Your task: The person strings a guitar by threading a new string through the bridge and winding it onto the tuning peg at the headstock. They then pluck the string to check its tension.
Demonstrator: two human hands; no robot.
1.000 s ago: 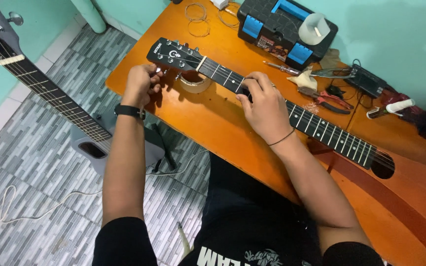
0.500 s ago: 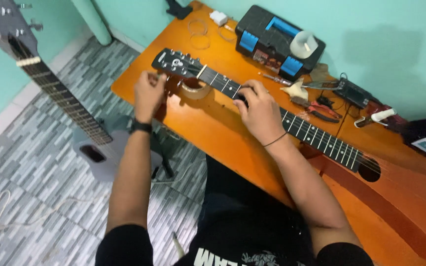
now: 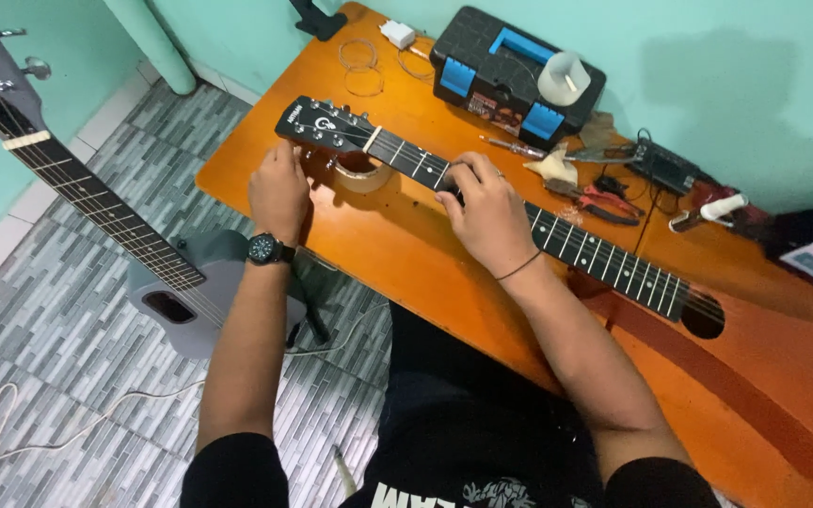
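Lying across the orange table [image 3: 397, 245], an acoustic guitar [image 3: 576, 240] points its headstock [image 3: 317, 124] far-left, body near-right. Left hand [image 3: 278, 191] closes on the headstock's near edge; right hand [image 3: 486, 212] presses the fretboard [image 3: 604, 254].

The left hand [image 3: 278, 191] has slid off the headstock [image 3: 324, 126] edge toward the table [image 3: 406, 254] rim below it.

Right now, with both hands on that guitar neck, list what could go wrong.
The headstock rests only on a tape roll, so pressure from the left hand might tip it off. The right hand pins the neck; a loosened string could whip it. Pliers lie close enough to scratch the finish.
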